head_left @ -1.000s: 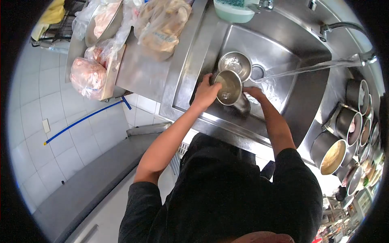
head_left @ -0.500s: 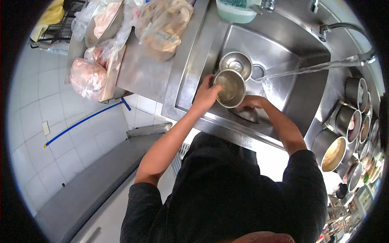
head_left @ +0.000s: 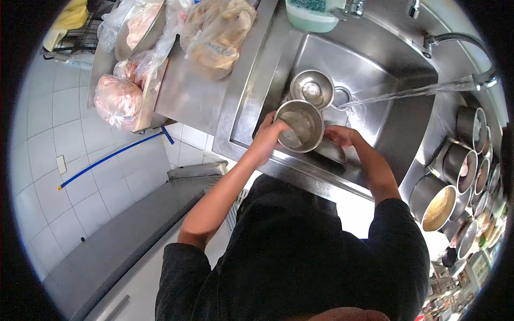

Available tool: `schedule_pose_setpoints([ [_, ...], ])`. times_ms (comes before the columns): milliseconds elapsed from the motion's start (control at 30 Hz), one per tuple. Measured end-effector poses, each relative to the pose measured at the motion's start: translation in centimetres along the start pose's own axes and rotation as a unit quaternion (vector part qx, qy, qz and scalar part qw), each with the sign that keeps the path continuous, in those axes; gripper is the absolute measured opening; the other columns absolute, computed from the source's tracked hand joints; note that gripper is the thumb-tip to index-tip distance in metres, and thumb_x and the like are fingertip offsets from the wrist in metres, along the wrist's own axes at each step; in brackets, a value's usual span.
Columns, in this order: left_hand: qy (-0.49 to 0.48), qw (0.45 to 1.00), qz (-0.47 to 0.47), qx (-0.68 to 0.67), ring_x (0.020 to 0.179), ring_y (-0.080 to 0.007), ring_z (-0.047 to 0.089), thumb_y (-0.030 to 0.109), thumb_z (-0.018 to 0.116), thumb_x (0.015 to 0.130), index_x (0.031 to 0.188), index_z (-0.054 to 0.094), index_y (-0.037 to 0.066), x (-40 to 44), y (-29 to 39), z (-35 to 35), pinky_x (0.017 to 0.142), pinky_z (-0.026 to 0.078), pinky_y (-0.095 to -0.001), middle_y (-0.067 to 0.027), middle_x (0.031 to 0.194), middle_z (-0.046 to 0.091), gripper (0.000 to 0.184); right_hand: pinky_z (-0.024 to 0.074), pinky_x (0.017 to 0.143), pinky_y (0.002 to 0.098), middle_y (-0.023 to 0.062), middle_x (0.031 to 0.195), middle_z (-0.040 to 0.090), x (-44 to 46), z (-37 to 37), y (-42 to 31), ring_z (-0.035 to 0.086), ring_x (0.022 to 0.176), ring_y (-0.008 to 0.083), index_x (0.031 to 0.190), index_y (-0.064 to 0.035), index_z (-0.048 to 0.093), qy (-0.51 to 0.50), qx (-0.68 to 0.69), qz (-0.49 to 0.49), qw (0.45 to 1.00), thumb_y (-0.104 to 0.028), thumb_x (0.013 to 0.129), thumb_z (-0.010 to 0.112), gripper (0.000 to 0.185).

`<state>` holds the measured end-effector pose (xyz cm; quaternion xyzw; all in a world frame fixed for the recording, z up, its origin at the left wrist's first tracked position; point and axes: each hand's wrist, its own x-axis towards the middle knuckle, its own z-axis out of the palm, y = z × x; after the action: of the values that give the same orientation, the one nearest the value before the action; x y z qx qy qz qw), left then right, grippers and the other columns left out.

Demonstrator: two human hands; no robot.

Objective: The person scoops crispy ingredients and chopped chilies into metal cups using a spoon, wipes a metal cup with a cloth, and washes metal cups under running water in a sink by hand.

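Note:
My left hand (head_left: 270, 138) grips the rim of a round metal bowl (head_left: 308, 125) over the near side of the sink, its thumb inside the rim. The bowl's mouth faces up toward me. At its right, my right hand (head_left: 342, 136) has its fingers curled at the edge of a second metal bowl (head_left: 333, 152), tilted and partly hidden behind the first. A third metal bowl (head_left: 312, 88) sits in the steel sink (head_left: 369, 69), just beyond the held one and beside the drain (head_left: 341, 98).
Water streams from the curved faucet (head_left: 484, 77) across the sink. A tub of greenish liquid (head_left: 310, 21) stands at the back. Bagged meat (head_left: 118, 101) and a tan-filled plastic bag (head_left: 219, 43) lie on the left counter. Several pots, one a pan (head_left: 439, 208), line the right.
My left hand has brought its bowl slightly toward my body and left. My right hand and the second bowl have shifted slightly right.

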<state>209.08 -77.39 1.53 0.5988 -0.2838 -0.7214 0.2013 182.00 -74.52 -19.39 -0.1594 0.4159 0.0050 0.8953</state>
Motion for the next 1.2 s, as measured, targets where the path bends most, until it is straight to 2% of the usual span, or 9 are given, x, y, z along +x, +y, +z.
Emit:
schedule_pose_setpoints([
  [367,-0.002,0.996,-0.016,-0.083,0.101,-0.0229,0.053,0.025,0.051,0.079,0.131,0.034,0.010,0.3,-0.7,0.8,0.077,0.049,-0.0412,-0.0110,0.118,0.050,0.057,0.0464,0.087,0.0511,0.0117,0.107,0.062,3.2,-0.1,-5.4,0.062,0.091,0.0274,0.116,-0.0084,0.056,0.006,0.386,-0.178,0.905,-0.044,0.087,0.045,0.047],
  [433,0.023,0.998,-0.007,-0.058,0.102,-0.0233,0.053,0.025,0.051,0.078,0.133,0.032,0.012,0.6,-0.6,0.9,0.079,0.047,-0.0415,-0.0109,0.118,0.049,0.060,0.0501,0.078,0.0462,0.0160,0.098,0.063,3.3,-1.3,-6.7,0.064,0.080,0.0279,0.099,-0.0071,0.064,0.427,-0.087,-0.127,0.891,-0.036,0.085,0.048,0.036],
  [467,0.023,0.998,0.001,-0.059,0.103,-0.0235,0.053,0.025,0.051,0.078,0.133,0.032,0.013,0.6,-0.3,0.9,0.079,0.047,-0.0412,-0.0111,0.119,0.049,0.060,0.0507,0.074,0.0451,0.0164,0.091,0.065,3.7,-2.8,-6.9,0.064,0.076,0.0281,0.090,-0.0062,0.067,0.559,-0.365,-0.071,0.741,-0.033,0.083,0.050,0.032],
  [567,0.026,0.998,0.005,-0.052,0.104,-0.0240,0.052,0.025,0.051,0.077,0.134,0.032,0.014,0.2,0.5,1.7,0.079,0.047,-0.0404,-0.0116,0.121,0.048,0.060,0.0492,0.066,0.0447,0.0140,0.076,0.065,8.7,-6.6,-5.3,0.064,0.071,0.0278,0.073,-0.0068,0.068,0.693,-0.381,-0.161,0.591,-0.030,0.081,0.052,0.029],
  [667,0.044,0.998,-0.007,-0.037,0.104,-0.0242,0.052,0.025,0.050,0.077,0.133,0.033,0.013,0.2,0.9,1.8,0.080,0.047,-0.0402,-0.0122,0.121,0.048,0.060,0.0480,0.060,0.0429,0.0106,0.067,0.063,10.8,-9.4,-5.0,0.063,0.066,0.0263,0.071,-0.0094,0.068,0.508,-0.558,-0.149,0.639,-0.028,0.079,0.054,0.025],
  [1000,0.028,0.998,0.039,0.045,0.104,-0.0247,0.052,0.027,0.052,0.075,0.131,0.035,0.010,1.2,1.2,4.2,0.078,0.047,-0.0422,-0.0123,0.117,0.048,0.060,0.0508,0.068,0.0398,0.0186,0.079,0.066,1.0,-9.7,1.7,0.065,0.076,0.0333,0.081,-0.0006,0.066,0.535,-0.101,-0.189,0.817,-0.025,0.077,0.055,0.027],
  [1033,0.003,0.999,0.032,0.021,0.102,-0.0245,0.051,0.028,0.053,0.074,0.129,0.037,0.010,2.6,0.2,4.3,0.076,0.047,-0.0411,-0.0126,0.115,0.049,0.060,0.0510,0.070,0.0398,0.0179,0.080,0.066,0.9,-11.5,2.6,0.064,0.077,0.0355,0.081,-0.0010,0.067,0.633,-0.368,-0.127,0.669,-0.022,0.074,0.056,0.024],
  [1133,0.001,0.997,0.046,0.057,0.098,-0.0242,0.051,0.029,0.055,0.073,0.127,0.037,0.010,4.9,-0.5,6.1,0.072,0.046,-0.0413,-0.0129,0.114,0.050,0.060,0.0506,0.071,0.0395,0.0180,0.076,0.065,-5.7,-4.8,-0.4,0.064,0.078,0.0354,0.079,-0.0022,0.069,0.772,-0.300,-0.200,0.524,-0.016,0.072,0.057,0.019],
  [1200,0.001,0.998,0.025,0.064,0.091,-0.0238,0.053,0.030,0.055,0.073,0.124,0.039,0.010,7.8,-1.7,7.3,0.070,0.045,-0.0412,-0.0119,0.109,0.051,0.057,0.0508,0.067,0.0363,0.0179,0.075,0.066,-10.5,-0.6,-3.9,0.065,0.072,0.0295,0.082,-0.0004,0.068,0.743,-0.256,-0.272,0.555,-0.013,0.073,0.058,0.019],
])
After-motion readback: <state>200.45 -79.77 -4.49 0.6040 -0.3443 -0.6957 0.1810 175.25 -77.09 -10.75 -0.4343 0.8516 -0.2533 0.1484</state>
